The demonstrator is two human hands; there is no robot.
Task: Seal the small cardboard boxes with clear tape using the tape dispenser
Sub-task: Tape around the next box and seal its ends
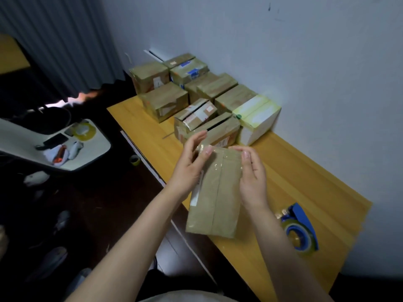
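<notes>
While dispenser (298, 227) lies nearby, left hand (189, 164), right hand (253, 175) grip box (214, 192).

This looks like a room in a home doing duty as a parcel-packing corner: a pleated grey curtain (65, 44) is hanging beside a plain white wall (305, 51), cardboard boxes (165, 99) are crowding a yellow wooden bench (305, 177), and a tape dispenser (299, 227) is lying on it.

The left forearm (130, 236) and right forearm (281, 247) are bare as far as they show, as are the left hand (187, 168) and right hand (253, 177). The fingers (245, 154) have short, rounded, glossy nails. A pale grey-white cloth garment (185, 297) shows at the bottom edge.
</notes>
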